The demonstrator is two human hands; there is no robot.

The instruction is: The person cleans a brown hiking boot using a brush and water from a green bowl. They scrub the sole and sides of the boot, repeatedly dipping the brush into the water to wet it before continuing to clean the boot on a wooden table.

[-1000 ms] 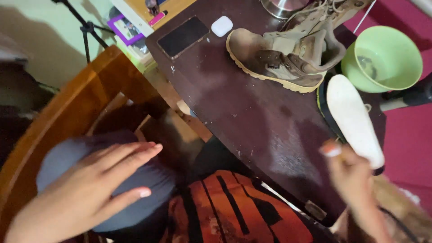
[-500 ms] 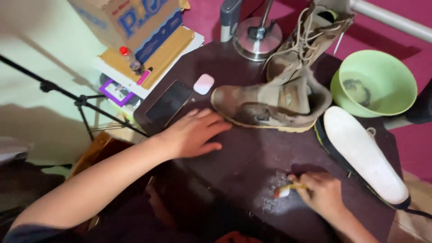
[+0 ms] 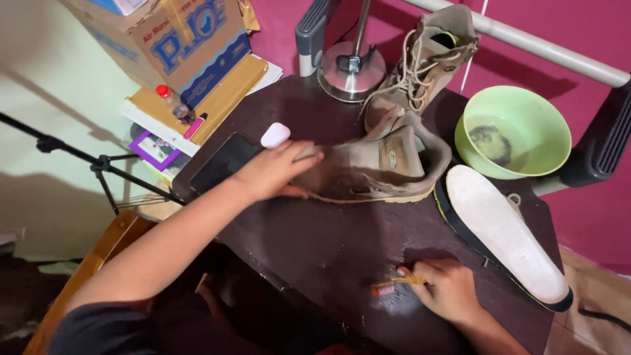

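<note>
A tan lace-up boot [image 3: 374,164] lies on its side on the dark wooden table [image 3: 328,243]. My left hand [image 3: 273,172] grips its toe. A second tan boot [image 3: 427,56] stands upright behind it. My right hand [image 3: 447,289] rests on the table near the front edge, fingers closed on a small orange-handled brush [image 3: 394,284] whose head touches the tabletop.
A green bowl [image 3: 519,128] with murky water sits at the right. A white insole [image 3: 503,230] lies on a dark one. A phone [image 3: 223,161], a small white case [image 3: 275,135], a lamp base [image 3: 348,72], a cardboard box [image 3: 184,33] and a tripod [image 3: 98,164] stand at the left.
My left hand has moved right from the bare table onto the boot's toe. My right hand stays low with the brush. The view has shifted closer to the table.
</note>
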